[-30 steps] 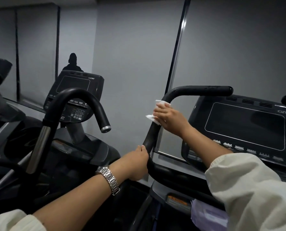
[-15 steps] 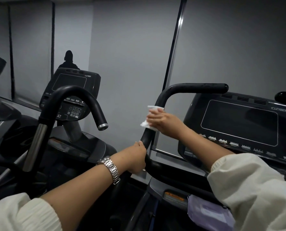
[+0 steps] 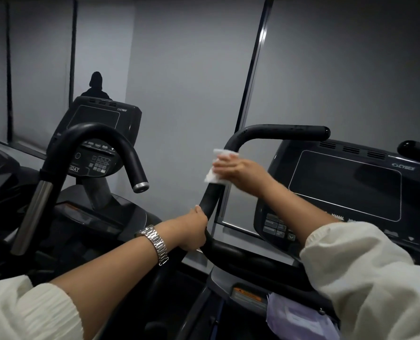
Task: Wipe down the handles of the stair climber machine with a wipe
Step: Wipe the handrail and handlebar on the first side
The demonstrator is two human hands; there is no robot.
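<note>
- The wipe point(image 3: 216, 168) is white and crumpled (a small wad). It is pressed against the black handle point(image 3: 277, 132) on its rising stretch, just below the bend.
- The right hand point(image 3: 238, 169) holds it there, fingers curled round the wipe and handle.
- The left hand point(image 3: 194, 229) grips the same handle lower down, fingers closed round it, apart from the wipe.
- A steel watch point(image 3: 155, 241) sits on the left wrist.
- A dark console point(image 3: 346, 187) stands just right of the handle, and a second machine point(image 3: 98, 119) is to the left.
</note>
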